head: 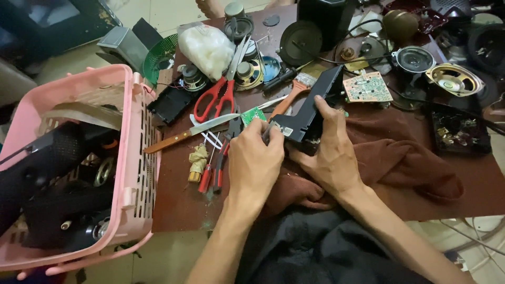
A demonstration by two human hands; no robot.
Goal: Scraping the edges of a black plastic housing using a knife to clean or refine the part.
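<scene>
The black casing [310, 108] lies on the brown cloth [421, 158] at the middle of the table [179, 200], its long axis running from near the hands up and away to the right toward the circuit board [367, 87]. The right hand [329, 150] wraps its fingers round the casing's near end from the right side, while the left hand [255, 158] pinches a small tool, hard to make out, against the casing's near left corner, so both hands meet at that same end, with the far end free
</scene>
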